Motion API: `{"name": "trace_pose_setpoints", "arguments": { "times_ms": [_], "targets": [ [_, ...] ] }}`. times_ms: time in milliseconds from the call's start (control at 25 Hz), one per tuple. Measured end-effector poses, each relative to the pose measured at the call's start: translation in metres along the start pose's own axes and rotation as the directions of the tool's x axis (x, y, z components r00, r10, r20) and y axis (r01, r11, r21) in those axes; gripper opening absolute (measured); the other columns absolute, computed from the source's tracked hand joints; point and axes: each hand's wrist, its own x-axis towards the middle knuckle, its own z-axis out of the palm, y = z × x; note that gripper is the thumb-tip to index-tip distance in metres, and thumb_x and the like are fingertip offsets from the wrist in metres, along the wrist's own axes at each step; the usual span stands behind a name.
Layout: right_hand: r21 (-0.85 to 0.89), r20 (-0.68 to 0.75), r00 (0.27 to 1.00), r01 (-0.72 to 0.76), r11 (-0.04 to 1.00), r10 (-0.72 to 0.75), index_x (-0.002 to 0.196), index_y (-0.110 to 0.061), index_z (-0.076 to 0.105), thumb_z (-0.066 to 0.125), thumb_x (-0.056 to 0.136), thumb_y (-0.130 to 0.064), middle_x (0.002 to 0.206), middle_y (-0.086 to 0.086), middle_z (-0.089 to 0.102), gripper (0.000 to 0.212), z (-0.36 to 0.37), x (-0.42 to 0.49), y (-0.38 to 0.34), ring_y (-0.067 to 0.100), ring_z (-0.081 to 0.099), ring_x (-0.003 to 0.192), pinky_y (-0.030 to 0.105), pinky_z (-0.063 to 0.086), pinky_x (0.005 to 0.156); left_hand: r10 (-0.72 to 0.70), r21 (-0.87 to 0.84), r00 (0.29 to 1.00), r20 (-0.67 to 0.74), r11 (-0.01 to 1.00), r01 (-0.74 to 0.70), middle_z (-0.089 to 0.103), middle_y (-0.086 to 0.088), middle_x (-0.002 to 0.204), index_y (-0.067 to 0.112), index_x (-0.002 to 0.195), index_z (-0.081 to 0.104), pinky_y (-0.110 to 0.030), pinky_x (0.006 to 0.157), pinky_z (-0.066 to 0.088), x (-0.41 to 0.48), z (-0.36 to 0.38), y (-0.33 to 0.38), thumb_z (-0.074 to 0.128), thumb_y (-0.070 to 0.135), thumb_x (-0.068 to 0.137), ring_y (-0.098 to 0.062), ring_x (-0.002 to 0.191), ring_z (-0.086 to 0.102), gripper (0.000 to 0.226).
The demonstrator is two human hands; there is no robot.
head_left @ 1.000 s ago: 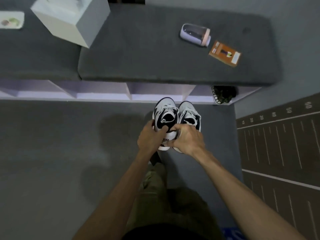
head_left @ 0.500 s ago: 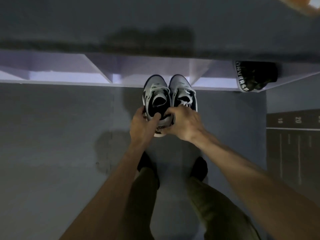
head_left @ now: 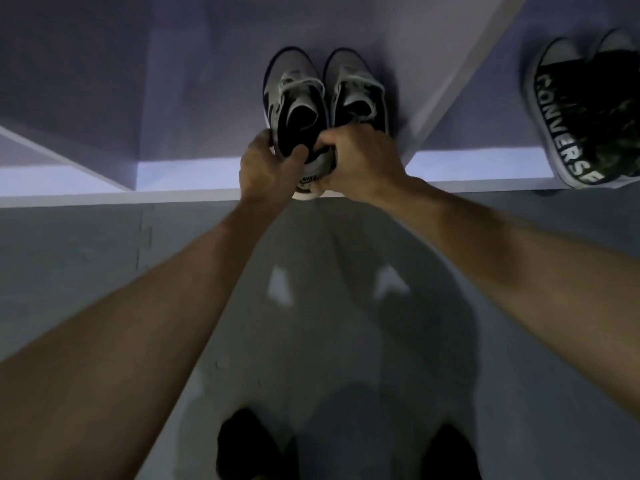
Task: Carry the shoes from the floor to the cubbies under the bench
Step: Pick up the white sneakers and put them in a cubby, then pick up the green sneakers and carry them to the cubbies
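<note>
A pair of white and black sneakers [head_left: 325, 91] sits side by side, toes pointing into a lavender cubby [head_left: 194, 98] under the bench. My left hand [head_left: 266, 168] grips the heel of the left sneaker. My right hand [head_left: 360, 161] holds the heel of the right sneaker. Most of each shoe lies inside the cubby; the heels reach its front edge. Whether the soles rest on the cubby floor I cannot tell.
A dark camouflage pair of shoes [head_left: 585, 112] with white lettering stands in the cubby to the right, behind a slanted divider [head_left: 460, 91]. Grey floor [head_left: 104, 258] stretches in front. My two dark feet [head_left: 249, 445] show at the bottom.
I have bent lower and closer to the bench. Both hands have pushed the sneakers forward from the floor in front of the cubbies into the cubby opening.
</note>
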Motion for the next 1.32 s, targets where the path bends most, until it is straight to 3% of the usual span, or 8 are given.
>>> {"name": "trace_pose_setpoints", "arguments": {
  "times_ms": [200,320,440,600,840,1040,1200,1320],
  "targets": [
    [-0.088,-0.023,1.000,0.000,0.996,-0.002,0.114,-0.032,0.069,0.080,0.070,-0.042,0.109,0.007,0.067,0.046,0.020,0.027,0.015,0.026,0.065,0.099,0.029,0.040,0.077,-0.025,0.016,0.984,0.177,1.000,0.023,0.071,-0.006,0.116,0.010,0.129,0.062,-0.036,0.096,0.056,0.051,0.003,-0.014,0.063,0.021,0.083,-0.026,0.111,0.068,0.047],
    [-0.170,0.033,0.999,-0.021,0.985,0.027,0.146,-0.031,0.043,0.077,0.076,-0.036,0.128,0.012,0.060,0.079,0.017,0.014,0.012,0.033,0.057,0.118,0.039,0.040,0.099,-0.079,-0.058,0.972,0.219,0.994,0.094,0.069,-0.004,0.127,0.018,0.136,0.057,-0.036,0.103,0.052,0.038,0.003,-0.013,0.063,0.024,0.093,-0.023,0.119,0.065,0.044],
    [-0.122,0.101,0.993,-0.056,0.991,0.068,0.156,-0.025,0.023,0.080,0.076,-0.030,0.142,0.014,0.047,0.099,0.001,-0.011,-0.009,0.034,0.045,0.130,0.043,0.036,0.110,-0.233,-0.117,0.956,0.179,0.960,0.256,0.067,-0.009,0.132,0.018,0.138,0.057,-0.042,0.105,0.050,-0.002,0.006,0.001,0.063,0.041,0.094,-0.029,0.123,0.063,0.049],
    [0.048,0.211,0.975,-0.081,0.996,0.069,0.155,-0.024,0.026,0.076,0.082,-0.027,0.148,0.009,0.042,0.089,-0.033,-0.046,-0.038,0.029,0.044,0.133,0.044,0.046,0.101,-0.411,-0.291,0.902,0.133,0.854,0.432,0.059,-0.010,0.140,0.012,0.145,0.048,-0.032,0.103,0.044,-0.055,-0.020,0.033,0.064,0.038,0.096,-0.023,0.124,0.059,0.059],
    [0.400,0.218,0.966,-0.217,0.890,0.138,0.135,-0.023,0.057,0.077,0.081,-0.037,0.131,-0.001,0.062,0.059,-0.136,-0.119,-0.121,0.016,0.059,0.120,0.035,0.048,0.100,-0.384,-0.442,0.920,0.074,0.814,0.376,0.068,-0.014,0.100,0.004,0.114,0.069,-0.030,0.079,0.047,-0.178,-0.129,0.114,0.062,0.017,0.097,-0.021,0.088,0.061,0.023],
    [0.470,0.437,0.896,-0.303,0.829,0.080,0.122,-0.027,0.062,0.080,0.082,-0.034,0.118,-0.001,0.066,0.044,-0.262,-0.225,-0.227,0.014,0.065,0.102,0.026,0.054,0.085,-0.534,-0.546,0.845,0.025,0.701,0.459,0.064,-0.018,0.099,0.005,0.118,0.061,-0.030,0.066,0.045,-0.333,-0.249,0.219,0.066,0.016,0.096,-0.019,0.074,0.057,0.024],
    [0.485,0.525,0.844,-0.195,0.852,-0.106,0.123,-0.024,0.063,0.079,0.082,-0.035,0.111,-0.003,0.069,0.045,-0.340,-0.286,-0.298,0.003,0.068,0.091,0.010,0.051,0.069,-0.561,-0.576,0.826,-0.050,0.692,0.435,0.055,-0.015,0.093,-0.002,0.122,0.064,-0.020,0.066,0.045,-0.443,-0.329,0.277,0.069,0.016,0.095,-0.021,0.083,0.052,0.033],
    [0.453,0.534,0.815,-0.052,0.890,-0.224,0.125,-0.025,0.063,0.078,0.082,-0.041,0.110,-0.005,0.069,0.049,-0.364,-0.313,-0.357,0.002,0.067,0.090,0.017,0.054,0.072,-0.585,-0.638,0.800,-0.131,0.668,0.384,0.063,-0.022,0.097,-0.003,0.117,0.068,-0.029,0.077,0.045,-0.500,-0.380,0.288,0.069,0.020,0.095,-0.020,0.088,0.056,0.032]
  ]
}}
